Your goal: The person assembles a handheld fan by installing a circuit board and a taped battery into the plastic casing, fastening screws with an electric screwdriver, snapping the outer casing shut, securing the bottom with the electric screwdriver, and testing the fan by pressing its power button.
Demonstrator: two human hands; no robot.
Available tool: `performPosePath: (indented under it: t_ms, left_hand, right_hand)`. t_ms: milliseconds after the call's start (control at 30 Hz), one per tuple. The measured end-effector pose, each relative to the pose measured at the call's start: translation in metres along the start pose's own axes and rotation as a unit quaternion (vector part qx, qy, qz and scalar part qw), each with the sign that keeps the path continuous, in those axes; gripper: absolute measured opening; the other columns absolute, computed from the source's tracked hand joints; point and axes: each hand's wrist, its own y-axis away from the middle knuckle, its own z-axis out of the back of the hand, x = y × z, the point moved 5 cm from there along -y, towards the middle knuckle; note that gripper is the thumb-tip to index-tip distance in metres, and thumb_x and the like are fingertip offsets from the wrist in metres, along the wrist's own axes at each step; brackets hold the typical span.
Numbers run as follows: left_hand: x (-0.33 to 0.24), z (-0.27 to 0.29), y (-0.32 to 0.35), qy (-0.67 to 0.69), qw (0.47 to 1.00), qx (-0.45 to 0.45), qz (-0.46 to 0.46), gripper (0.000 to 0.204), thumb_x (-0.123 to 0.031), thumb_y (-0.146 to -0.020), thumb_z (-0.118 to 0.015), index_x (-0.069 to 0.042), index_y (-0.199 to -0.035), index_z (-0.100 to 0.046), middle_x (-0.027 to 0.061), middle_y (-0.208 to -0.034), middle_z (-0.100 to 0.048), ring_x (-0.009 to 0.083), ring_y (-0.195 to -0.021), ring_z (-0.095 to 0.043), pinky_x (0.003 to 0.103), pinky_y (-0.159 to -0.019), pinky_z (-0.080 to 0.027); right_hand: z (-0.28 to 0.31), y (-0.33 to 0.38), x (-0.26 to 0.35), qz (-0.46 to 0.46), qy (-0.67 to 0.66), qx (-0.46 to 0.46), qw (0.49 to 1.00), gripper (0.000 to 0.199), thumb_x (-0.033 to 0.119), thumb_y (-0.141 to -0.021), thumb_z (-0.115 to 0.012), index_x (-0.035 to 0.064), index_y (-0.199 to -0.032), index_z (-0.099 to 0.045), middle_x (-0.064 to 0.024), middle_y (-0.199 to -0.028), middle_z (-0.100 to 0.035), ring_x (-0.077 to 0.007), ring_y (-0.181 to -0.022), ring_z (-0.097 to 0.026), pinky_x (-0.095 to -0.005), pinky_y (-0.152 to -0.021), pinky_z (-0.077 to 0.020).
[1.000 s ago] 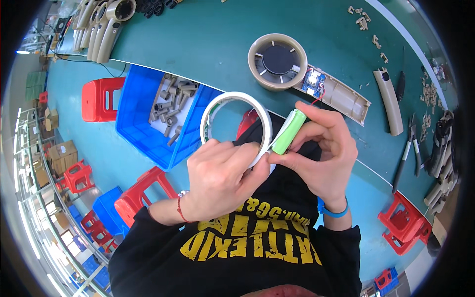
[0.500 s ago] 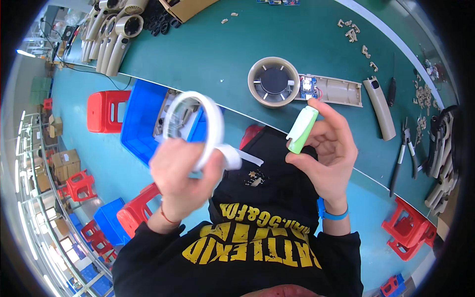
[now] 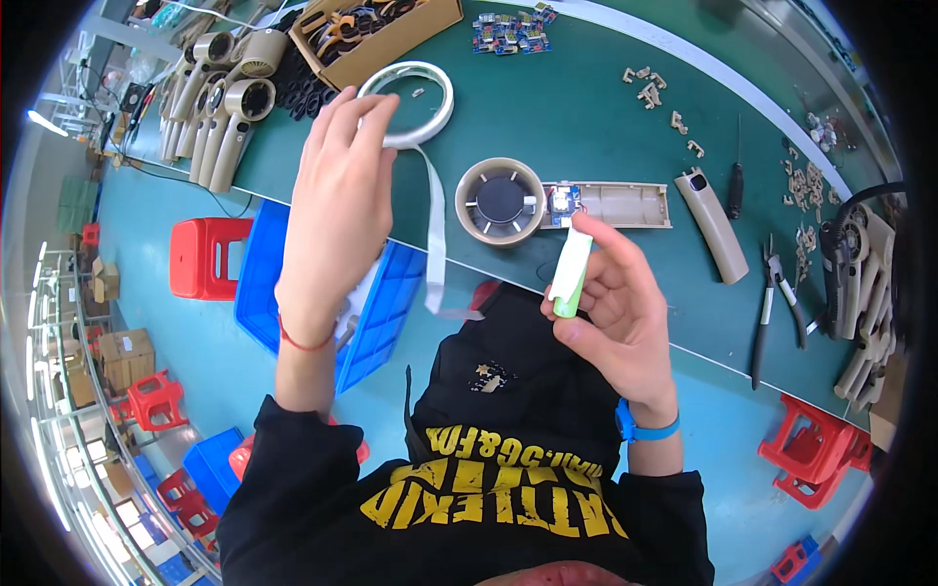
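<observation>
In my right hand [image 3: 620, 322], a green cylindrical battery [image 3: 567, 302] with white tape along its side is pinched between thumb and fingers. My left hand [image 3: 340, 186] is open, its fingers stretched out beside a roll of white tape [image 3: 423, 134] on the green table. A loose strip of tape [image 3: 436, 234] trails from the roll over the table's near edge. Beyond the battery lies an opened handheld fan with a round beige head [image 3: 466, 200], a small blue circuit board [image 3: 564, 203] and a hollow handle half [image 3: 625, 205].
A separate beige handle cover [image 3: 713, 225], a screwdriver [image 3: 736, 186] and pliers [image 3: 767, 313] lie to the right. Small beige parts [image 3: 806, 186] are scattered beyond them. Assembled fans [image 3: 234, 127] and a cardboard box [image 3: 391, 49] stand far left. A blue bin [image 3: 256, 264] sits below the table edge.
My left hand has moved up and away, setting the tape roll on the table and letting it go. The battery remains in my right hand, slightly lower and further left in view.
</observation>
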Motion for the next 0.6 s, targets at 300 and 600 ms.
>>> performPosePath:
  t_ms: [300, 600]
  left_hand:
    - [-0.060, -0.013, 0.008, 0.268, 0.962, 0.059, -0.003, 0.077, -0.009, -0.068, -0.085, -0.008, -0.137, -0.053, 0.0135, -0.134, -0.055, 0.0353, -0.123, -0.053, 0.040, -0.102, -0.045]
    - [-0.054, -0.027, -0.014, 0.297, 0.929, 0.128, -0.180, 0.055, 0.010, -0.069, -0.069, -0.008, -0.120, -0.059, 0.0107, -0.131, -0.055, 0.0336, -0.126, -0.048, 0.041, -0.104, -0.041]
  right_hand:
    - [0.012, 0.000, 0.043, -0.035, 0.199, 0.038, 0.979, 0.074, -0.004, -0.072, -0.074, -0.0009, -0.141, -0.047, -0.0072, -0.105, -0.062, -0.0145, -0.091, -0.062, -0.0288, -0.081, -0.0517]
    - [0.008, -0.040, 0.108, -0.004, 0.636, 0.238, 0.734, 0.069, -0.015, -0.064, -0.065, 0.0106, -0.128, -0.065, -0.0080, -0.088, -0.061, -0.0201, -0.071, -0.059, -0.0290, -0.065, -0.0493]
